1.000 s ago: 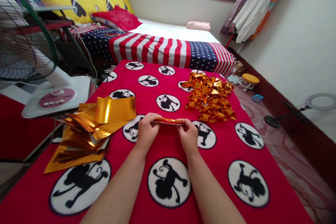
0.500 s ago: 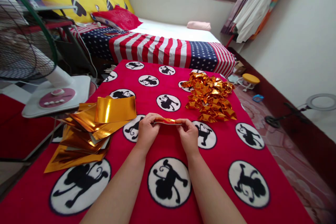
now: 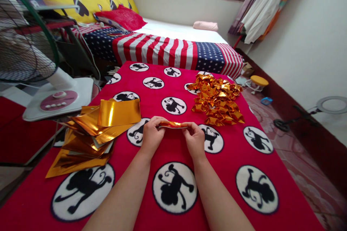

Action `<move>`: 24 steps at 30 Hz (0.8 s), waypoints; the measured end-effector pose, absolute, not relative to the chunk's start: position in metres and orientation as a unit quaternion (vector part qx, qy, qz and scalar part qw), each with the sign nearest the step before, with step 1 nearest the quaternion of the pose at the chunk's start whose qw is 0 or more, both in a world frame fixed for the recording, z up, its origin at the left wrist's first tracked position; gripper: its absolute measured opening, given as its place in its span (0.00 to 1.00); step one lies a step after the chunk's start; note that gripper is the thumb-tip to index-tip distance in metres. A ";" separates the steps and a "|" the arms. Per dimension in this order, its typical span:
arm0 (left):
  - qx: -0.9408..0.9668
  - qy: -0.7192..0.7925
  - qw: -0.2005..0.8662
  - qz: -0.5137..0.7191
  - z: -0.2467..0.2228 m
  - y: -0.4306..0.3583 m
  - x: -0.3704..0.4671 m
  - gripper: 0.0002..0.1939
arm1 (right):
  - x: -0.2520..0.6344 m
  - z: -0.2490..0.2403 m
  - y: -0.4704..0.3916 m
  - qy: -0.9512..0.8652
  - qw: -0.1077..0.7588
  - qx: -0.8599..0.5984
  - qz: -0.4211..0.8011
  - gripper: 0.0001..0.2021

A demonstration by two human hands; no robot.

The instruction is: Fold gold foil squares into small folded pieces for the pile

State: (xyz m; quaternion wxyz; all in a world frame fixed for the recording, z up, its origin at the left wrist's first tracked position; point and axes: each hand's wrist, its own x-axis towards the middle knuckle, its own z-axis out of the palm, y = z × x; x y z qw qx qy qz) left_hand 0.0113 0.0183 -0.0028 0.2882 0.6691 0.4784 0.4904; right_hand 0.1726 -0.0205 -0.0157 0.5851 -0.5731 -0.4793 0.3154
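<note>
A narrow folded strip of gold foil paper [image 3: 172, 125] is stretched level between my two hands, above the red cloth. My left hand [image 3: 153, 133] pinches its left end, and my right hand [image 3: 194, 138] pinches the right end. Left of my hands lies an untidy stack of flat gold foil sheets [image 3: 119, 113], some showing a pale underside. To the right, beyond my right hand, is a heap of folded gold foil pieces [image 3: 217, 99] with pointed ends.
The table's red cloth [image 3: 222, 191] has white circles with black monkey figures. A fan [image 3: 58, 95] stands at the left. Behind the table is a bed with a striped and starred cover [image 3: 162, 48]. A yellow stool [image 3: 259, 81] and a ring light [image 3: 332, 104] are at the right.
</note>
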 end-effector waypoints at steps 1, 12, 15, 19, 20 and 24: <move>0.670 0.479 0.287 0.490 -0.003 0.018 0.011 0.15 | 0.173 -0.016 -0.020 -0.480 0.584 -0.573 0.316 0.06; 0.672 0.479 0.284 0.488 -0.004 0.019 0.011 0.17 | 0.172 -0.015 -0.021 -0.475 0.592 -0.569 0.318 0.05; 0.673 0.478 0.283 0.488 -0.004 0.019 0.011 0.17 | 0.172 -0.014 -0.021 -0.477 0.588 -0.571 0.317 0.05; 0.673 0.476 0.285 0.490 -0.005 0.019 0.011 0.17 | 0.172 -0.014 -0.021 -0.483 0.591 -0.567 0.311 0.05; 0.673 0.473 0.285 0.493 -0.006 0.019 0.010 0.18 | 0.172 -0.014 -0.021 -0.483 0.592 -0.566 0.311 0.05; 0.675 0.458 0.284 0.504 -0.006 0.019 0.011 0.19 | 0.172 -0.013 -0.021 -0.485 0.595 -0.566 0.300 0.05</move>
